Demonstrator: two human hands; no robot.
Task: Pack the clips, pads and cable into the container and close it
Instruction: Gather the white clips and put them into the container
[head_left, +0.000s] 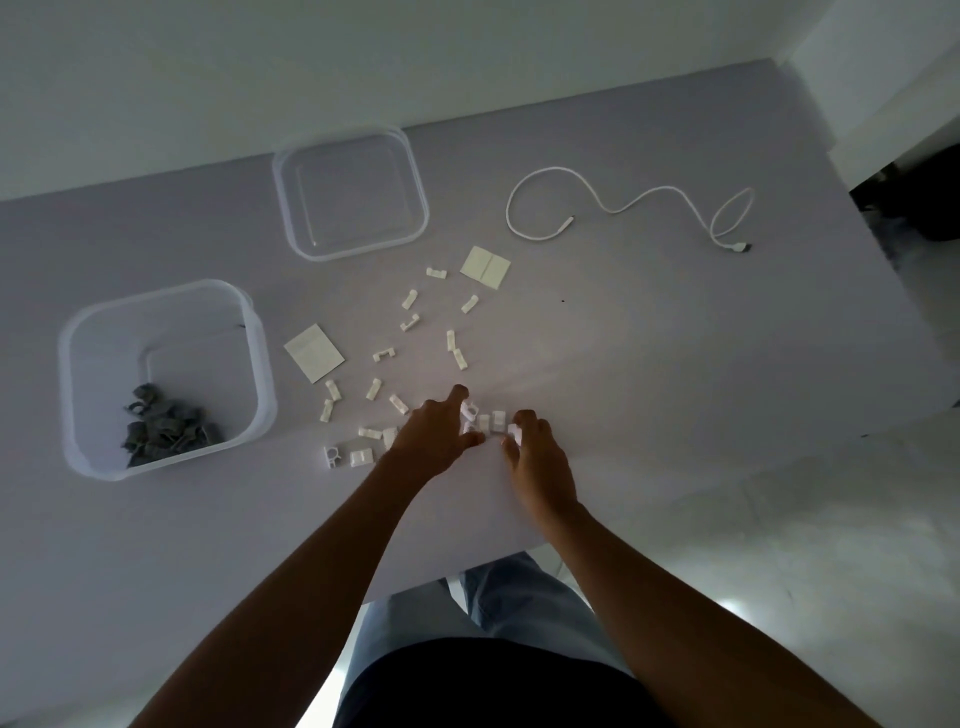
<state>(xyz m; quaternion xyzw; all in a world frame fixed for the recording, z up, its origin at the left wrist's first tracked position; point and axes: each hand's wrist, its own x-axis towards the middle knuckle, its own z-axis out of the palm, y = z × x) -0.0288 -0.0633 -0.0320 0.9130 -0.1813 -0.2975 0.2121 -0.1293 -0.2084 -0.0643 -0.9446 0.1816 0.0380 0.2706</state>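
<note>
Several white clips lie scattered across the middle of the table. My left hand and my right hand meet at a small cluster of white clips. The right hand's fingers pinch one white clip; the left hand's fingers curl around others. Two pale square pads lie flat, one pad beside the container and another pad further back. A white cable snakes at the back right. The clear container at the left holds a heap of grey clips.
The clear lid lies flat at the back centre, near the wall. The table's front edge runs just below my hands, and its right edge drops off beyond the cable. My legs show under the table edge.
</note>
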